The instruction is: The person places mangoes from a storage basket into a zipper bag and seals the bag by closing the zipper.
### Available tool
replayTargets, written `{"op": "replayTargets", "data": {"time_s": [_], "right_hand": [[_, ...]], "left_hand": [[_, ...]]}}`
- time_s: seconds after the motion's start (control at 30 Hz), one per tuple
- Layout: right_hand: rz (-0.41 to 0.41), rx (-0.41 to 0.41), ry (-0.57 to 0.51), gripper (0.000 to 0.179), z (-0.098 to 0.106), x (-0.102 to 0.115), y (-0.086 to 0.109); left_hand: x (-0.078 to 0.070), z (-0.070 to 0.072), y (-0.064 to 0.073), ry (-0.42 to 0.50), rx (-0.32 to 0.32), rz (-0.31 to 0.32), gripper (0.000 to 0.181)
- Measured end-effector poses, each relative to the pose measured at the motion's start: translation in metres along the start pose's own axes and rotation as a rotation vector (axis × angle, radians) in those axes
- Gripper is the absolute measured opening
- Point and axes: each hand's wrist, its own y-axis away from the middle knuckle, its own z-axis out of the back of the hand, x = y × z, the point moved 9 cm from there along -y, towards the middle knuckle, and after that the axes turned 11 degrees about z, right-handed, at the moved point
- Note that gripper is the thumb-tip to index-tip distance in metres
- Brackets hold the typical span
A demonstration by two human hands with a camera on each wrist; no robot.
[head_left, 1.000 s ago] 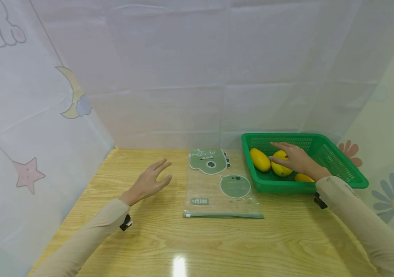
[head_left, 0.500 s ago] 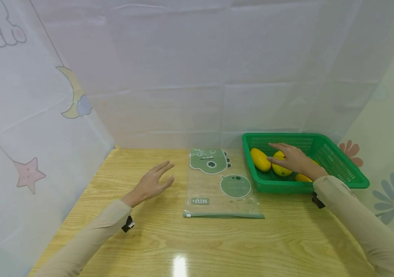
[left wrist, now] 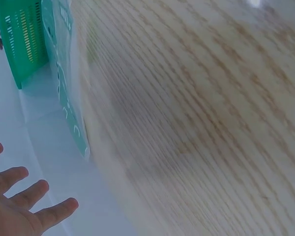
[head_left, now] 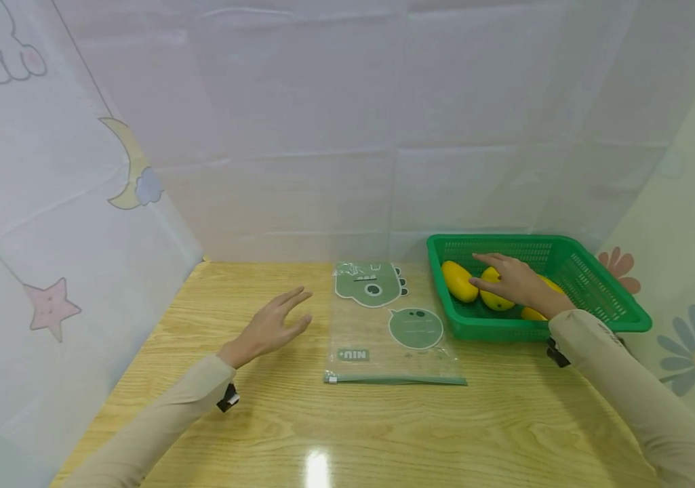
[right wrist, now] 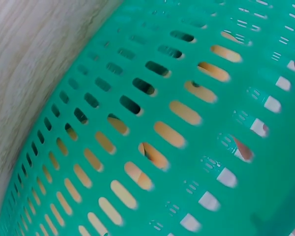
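My left hand [head_left: 268, 327] hovers above the table left of a zip bag, its fingers spread and holding nothing. The clear zip bag [head_left: 356, 332] lies flat, with green cartoon prints and a green slider strip along its near edge. In the left wrist view, my left hand's fingers [left wrist: 27, 194] show at the lower left. My right hand [head_left: 518, 281] is over the green basket [head_left: 500, 331], fingers extended above a yellow mango [head_left: 496, 301] that it partly covers. Another mango [head_left: 460, 281] lies at the basket's left side. Whether the right hand touches any fruit, I cannot tell.
The wooden table [head_left: 347, 434] runs up to a pale cloth wall [head_left: 298, 169] at the back. More yellow fruit [head_left: 531, 314] sits partly hidden under the right wrist. In the right wrist view the slotted basket wall [right wrist: 152, 113] blocks most of the scene.
My left hand has drifted slightly right and down toward the bag. My right hand has shifted a little left over the basket. Bag, basket and mangoes stay in place.
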Motion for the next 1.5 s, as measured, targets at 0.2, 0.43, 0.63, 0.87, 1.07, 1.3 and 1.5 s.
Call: {"op": "replayTargets", "data": {"time_s": [0.2, 0.43, 0.63, 0.87, 1.07, 1.3, 1.5], "right_hand": [[0.003, -0.011, 0.015, 0.068, -0.001, 0.001, -0.002], [-0.001, -0.010, 0.020, 0.068, -0.002, 0.003, -0.002], [0.002, -0.008, 0.025, 0.069, -0.006, 0.002, -0.005], [0.008, 0.006, 0.016, 0.070, -0.006, 0.009, -0.007], [0.005, 0.014, 0.029, 0.069, -0.008, 0.010, -0.010], [0.014, 0.004, 0.047, 0.069, -0.011, 0.007, -0.012], [0.016, 0.001, 0.051, 0.071, -0.012, 0.006, -0.013]], "left_hand": [[-0.003, -0.005, 0.002, -0.003, 0.026, -0.004, 0.056], [-0.008, -0.008, 0.006, 0.010, 0.034, -0.012, 0.056], [-0.013, -0.013, 0.008, -0.002, 0.036, -0.025, 0.055], [-0.016, -0.017, 0.011, 0.004, 0.059, -0.052, 0.057], [-0.019, -0.020, 0.013, 0.005, 0.065, -0.068, 0.058], [-0.022, -0.021, 0.013, 0.025, 0.052, -0.086, 0.056], [-0.026, -0.023, 0.015, 0.053, 0.075, -0.100, 0.055]]}}
